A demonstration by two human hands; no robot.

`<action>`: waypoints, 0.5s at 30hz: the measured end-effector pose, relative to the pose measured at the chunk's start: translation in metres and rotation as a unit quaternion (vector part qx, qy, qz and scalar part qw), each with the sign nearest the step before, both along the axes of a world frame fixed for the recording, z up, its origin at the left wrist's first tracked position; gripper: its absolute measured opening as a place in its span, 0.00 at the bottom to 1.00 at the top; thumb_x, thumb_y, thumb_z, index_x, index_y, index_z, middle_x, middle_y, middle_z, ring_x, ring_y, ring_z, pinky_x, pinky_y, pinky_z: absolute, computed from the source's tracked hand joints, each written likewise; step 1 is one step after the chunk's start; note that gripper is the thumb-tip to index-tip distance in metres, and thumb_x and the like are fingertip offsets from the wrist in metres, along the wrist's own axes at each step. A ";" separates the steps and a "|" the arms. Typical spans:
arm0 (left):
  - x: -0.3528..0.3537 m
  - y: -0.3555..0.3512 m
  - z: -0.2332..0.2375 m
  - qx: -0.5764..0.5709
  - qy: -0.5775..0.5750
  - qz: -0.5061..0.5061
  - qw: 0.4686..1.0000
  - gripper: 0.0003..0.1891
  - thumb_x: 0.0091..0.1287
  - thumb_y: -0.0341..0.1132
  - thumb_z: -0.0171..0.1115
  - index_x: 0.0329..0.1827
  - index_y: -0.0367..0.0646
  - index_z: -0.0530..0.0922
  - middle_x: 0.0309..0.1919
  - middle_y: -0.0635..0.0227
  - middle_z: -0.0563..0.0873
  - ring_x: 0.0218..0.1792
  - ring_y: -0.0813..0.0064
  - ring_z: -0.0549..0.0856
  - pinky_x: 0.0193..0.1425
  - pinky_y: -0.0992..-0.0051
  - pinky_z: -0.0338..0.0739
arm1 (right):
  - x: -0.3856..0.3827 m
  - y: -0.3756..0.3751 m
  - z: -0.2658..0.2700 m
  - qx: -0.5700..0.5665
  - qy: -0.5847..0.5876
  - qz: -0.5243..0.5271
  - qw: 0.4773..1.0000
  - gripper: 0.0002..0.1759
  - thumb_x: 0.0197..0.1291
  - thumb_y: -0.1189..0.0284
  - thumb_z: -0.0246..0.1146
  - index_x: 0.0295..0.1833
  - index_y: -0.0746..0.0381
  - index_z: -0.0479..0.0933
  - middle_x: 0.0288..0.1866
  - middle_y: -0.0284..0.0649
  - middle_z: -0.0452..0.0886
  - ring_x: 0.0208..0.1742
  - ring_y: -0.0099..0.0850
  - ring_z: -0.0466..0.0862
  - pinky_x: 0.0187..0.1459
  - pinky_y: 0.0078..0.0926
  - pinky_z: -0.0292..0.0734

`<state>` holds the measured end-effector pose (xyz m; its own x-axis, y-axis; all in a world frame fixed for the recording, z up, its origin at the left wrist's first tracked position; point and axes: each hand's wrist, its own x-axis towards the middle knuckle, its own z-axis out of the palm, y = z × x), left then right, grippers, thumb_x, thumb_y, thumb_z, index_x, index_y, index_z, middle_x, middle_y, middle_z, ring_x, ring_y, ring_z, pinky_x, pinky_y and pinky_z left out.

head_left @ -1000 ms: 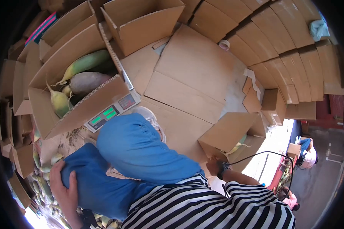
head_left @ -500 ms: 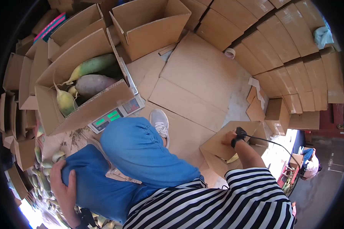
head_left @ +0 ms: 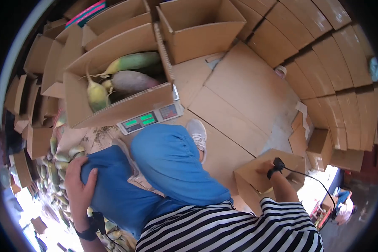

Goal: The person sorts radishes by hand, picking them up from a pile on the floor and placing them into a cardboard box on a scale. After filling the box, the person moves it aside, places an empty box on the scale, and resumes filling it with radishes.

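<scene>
The left hand (head_left: pixel 77 180) lies loose over the bent left knee (head_left: pixel 109 168), thumb apart from the fingers and holding nothing, which probably props the upper body as it leans; the right hand (head_left: pixel 264 168) reaches out to the smaller box (head_left: pixel 248 180) and touches its upper side, perhaps to steady or turn it, though the fingers are too small and partly hidden to tell whether they grasp a flap or only press on it; that box sits on the floor by the near right corner of the flat cardboard (head_left: pixel 227 132), within arm's reach, and its contents cannot be made out. The large box (head_left: pixel 122 110) rests on the scale (head_left: pixel 169 111), set back so that the lit displays show along the scale's near edge, likely to let them be read; inside, a green radish (head_left: pixel 132 62) lies along the far wall, a purple one (head_left: pixel 130 81) lies in the middle, and a yellowish one (head_left: pixel 97 95) sits at the left end, its thin root pointing up at the wall; behind it stands an open box (head_left: pixel 208 42), its inside in shadow; closed boxes (head_left: pixel 334 61) are stacked to the right, a roll of tape (head_left: pixel 280 72) beside them, and loose vegetables (head_left: pixel 56 176) lie heaped at the left.
</scene>
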<state>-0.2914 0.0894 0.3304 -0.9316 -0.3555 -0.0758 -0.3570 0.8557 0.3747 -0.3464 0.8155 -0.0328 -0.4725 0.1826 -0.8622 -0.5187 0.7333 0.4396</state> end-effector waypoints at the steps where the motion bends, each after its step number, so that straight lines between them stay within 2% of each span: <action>1: 0.001 0.000 0.001 -0.004 0.002 -0.004 1.000 0.17 0.61 0.34 0.67 0.51 0.36 0.79 0.50 0.53 0.84 0.53 0.53 0.82 0.61 0.63 0.74 | 0.004 0.008 0.002 -0.045 -0.010 -0.033 0.998 0.40 0.56 0.32 0.48 0.55 0.51 0.85 0.57 0.47 0.84 0.60 0.48 0.82 0.65 0.49 0.70; 2: 0.002 0.000 0.002 -0.008 0.001 -0.009 1.000 0.17 0.61 0.34 0.67 0.51 0.36 0.79 0.50 0.53 0.84 0.53 0.52 0.82 0.61 0.63 0.74 | 0.007 0.010 0.009 -0.089 -0.024 -0.065 0.994 0.41 0.56 0.31 0.48 0.56 0.51 0.84 0.57 0.48 0.84 0.60 0.47 0.82 0.64 0.46 0.72; 4: 0.004 -0.001 0.003 -0.020 0.001 0.006 1.000 0.17 0.60 0.35 0.68 0.50 0.36 0.79 0.49 0.52 0.84 0.53 0.52 0.82 0.61 0.62 0.74 | 0.010 -0.011 0.031 -0.013 -0.056 -0.074 0.996 0.38 0.56 0.34 0.54 0.56 0.53 0.84 0.57 0.50 0.83 0.61 0.46 0.82 0.61 0.45 0.75; 8: 0.004 -0.002 0.007 -0.008 0.000 0.001 1.000 0.17 0.61 0.35 0.68 0.49 0.36 0.80 0.49 0.52 0.84 0.53 0.51 0.82 0.61 0.62 0.75 | 0.014 -0.017 0.041 -0.039 -0.038 -0.098 0.994 0.37 0.56 0.35 0.55 0.55 0.54 0.84 0.57 0.50 0.83 0.60 0.46 0.82 0.60 0.44 0.76; 11: 0.001 -0.010 0.020 0.006 -0.033 -0.036 0.999 0.19 0.61 0.36 0.68 0.52 0.37 0.79 0.51 0.52 0.84 0.53 0.51 0.82 0.61 0.62 0.75 | 0.019 -0.023 0.050 -0.061 -0.015 -0.128 0.990 0.36 0.56 0.36 0.57 0.55 0.54 0.84 0.56 0.50 0.83 0.60 0.46 0.82 0.60 0.44 0.76; 13: -0.008 -0.017 0.035 0.012 -0.112 -0.078 0.991 0.21 0.61 0.37 0.69 0.55 0.37 0.77 0.52 0.52 0.83 0.53 0.51 0.82 0.61 0.62 0.74 | 0.024 -0.023 0.051 -0.074 0.005 -0.140 0.987 0.36 0.56 0.37 0.58 0.54 0.55 0.84 0.55 0.51 0.84 0.60 0.46 0.82 0.59 0.44 0.76; 15: -0.044 -0.029 0.047 -0.003 -0.010 -0.055 0.998 0.23 0.62 0.37 0.68 0.58 0.37 0.76 0.53 0.51 0.82 0.55 0.51 0.81 0.62 0.63 0.73 | 0.028 -0.026 0.055 -0.087 0.031 -0.146 0.985 0.35 0.55 0.38 0.58 0.54 0.55 0.84 0.55 0.51 0.84 0.60 0.46 0.82 0.59 0.44 0.77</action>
